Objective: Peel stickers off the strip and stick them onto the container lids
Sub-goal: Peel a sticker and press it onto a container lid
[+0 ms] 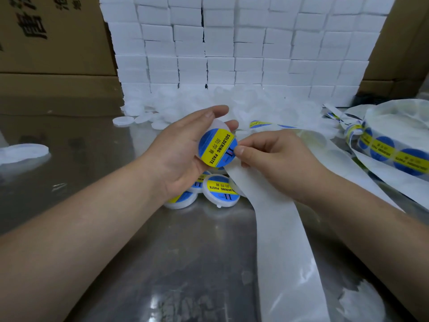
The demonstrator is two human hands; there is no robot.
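Observation:
My left hand [178, 149] holds a white round container lid [220, 123] above the metal table, fingers curled round its rim. A round blue and yellow "SOLDERING PASTE" sticker [217, 147] lies on the lid's face. My right hand [271, 159] pinches the sticker's right edge with thumb and forefinger. The white backing strip [278, 228] runs from under my right hand down toward the near edge. Beneath my hands lie three lids with stickers on them [220, 189].
A sticker roll [394, 149] in clear wrap sits at the right. Several bare white lids [162, 112] are heaped at the back before a wall of white boxes [232, 47]. Cardboard boxes [53, 43] stand at the left. One lid [23, 153] lies far left.

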